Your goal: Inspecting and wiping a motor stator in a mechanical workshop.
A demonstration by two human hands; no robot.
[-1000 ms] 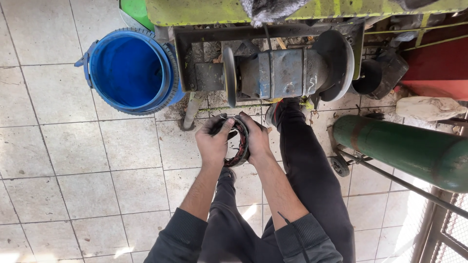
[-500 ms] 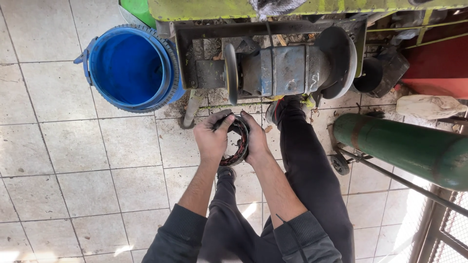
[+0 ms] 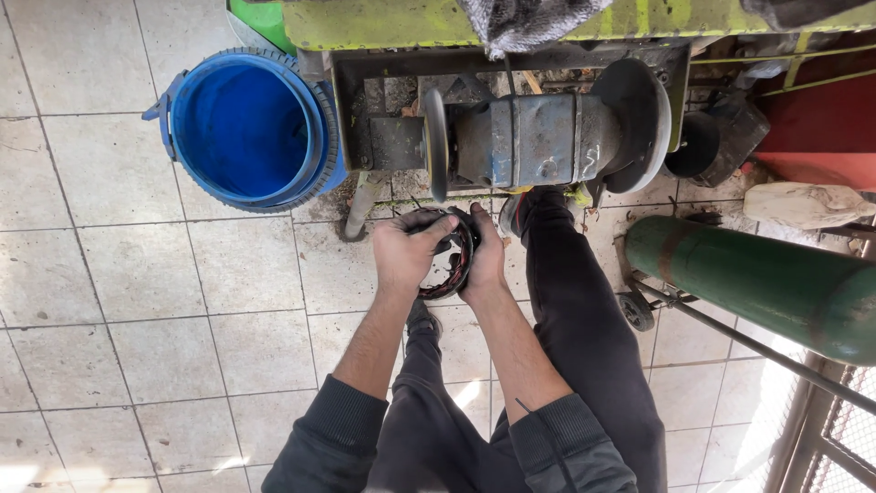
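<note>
— Tiles, pale and gritty, floor (image 3: 119, 301) this workshop; what surrounds the person?
— Blue bucket (image 3: 245, 128) left, green cylinder (image 3: 766, 283) right, bench grinder (image 3: 538, 137) ahead. Left hand (image 3: 404, 254) and right hand (image 3: 485, 260) clasp a dark wound ring (image 3: 453, 274) just below the grinder.

Dark ring-shaped metal part with coppery windings (image 3: 453, 265): dull, greasy. Grey-blue metal bench grinder (image 3: 538, 137): worn, chipped paint. Round blue plastic bucket (image 3: 246, 128): smooth, slight sheen. Green metal gas cylinder (image 3: 757, 278): matt, scuffed. Pale tiled floor (image 3: 137, 301): smooth, dusty.
</note>
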